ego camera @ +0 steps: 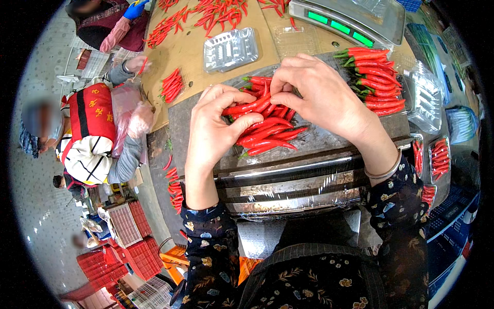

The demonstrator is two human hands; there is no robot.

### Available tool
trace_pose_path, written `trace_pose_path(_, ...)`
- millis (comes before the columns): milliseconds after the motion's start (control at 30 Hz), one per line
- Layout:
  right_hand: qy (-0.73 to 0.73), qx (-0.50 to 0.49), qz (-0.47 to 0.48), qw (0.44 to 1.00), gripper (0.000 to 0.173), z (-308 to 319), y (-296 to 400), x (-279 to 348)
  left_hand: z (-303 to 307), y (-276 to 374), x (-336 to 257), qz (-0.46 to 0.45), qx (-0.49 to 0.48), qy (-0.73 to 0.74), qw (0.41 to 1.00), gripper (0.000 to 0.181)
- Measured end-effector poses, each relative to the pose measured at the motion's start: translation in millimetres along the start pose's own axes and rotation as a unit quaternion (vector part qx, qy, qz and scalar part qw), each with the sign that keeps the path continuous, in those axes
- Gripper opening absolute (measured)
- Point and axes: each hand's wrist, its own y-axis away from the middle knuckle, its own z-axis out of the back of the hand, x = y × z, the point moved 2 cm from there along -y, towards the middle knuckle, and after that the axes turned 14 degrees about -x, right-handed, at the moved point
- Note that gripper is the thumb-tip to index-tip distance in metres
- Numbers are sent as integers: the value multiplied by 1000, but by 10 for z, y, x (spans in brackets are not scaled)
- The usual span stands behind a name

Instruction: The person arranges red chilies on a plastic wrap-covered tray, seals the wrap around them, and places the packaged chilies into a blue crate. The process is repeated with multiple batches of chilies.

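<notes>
Several red chili peppers [270,133] lie in a bundle on the dark metal top of a film wrapping machine [328,152], stems towards the left. My left hand [218,119] curls around the bundle's left side, thumb and fingers on a chili. From the right, my right hand [308,87] pinches at the upper chilies with thumb and fingertips. Right of it lies another row of red chilies [380,83] with green stems. An empty clear plastic tray [230,50] sits beyond my hands. A roll of clear film [289,185] spans the machine's near side.
Beyond stand a digital scale [347,23] and loose chilies [220,13]. Clear trays [424,96] are stacked at right, near packed chili trays [440,158]. A co-worker [92,119] handles chilies at left; another person [112,27] is behind. Red crates [142,257] stand lower left.
</notes>
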Motion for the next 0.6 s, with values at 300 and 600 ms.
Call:
trace_pose_path(300, 0, 152, -26, 988, 20, 45, 33, 56, 24, 36, 21, -7, -16, -9, 1000, 29)
trace_pose_path(600, 77, 74, 29, 994, 20, -76, 265, -49, -87, 83, 61, -33, 42, -34, 998, 25)
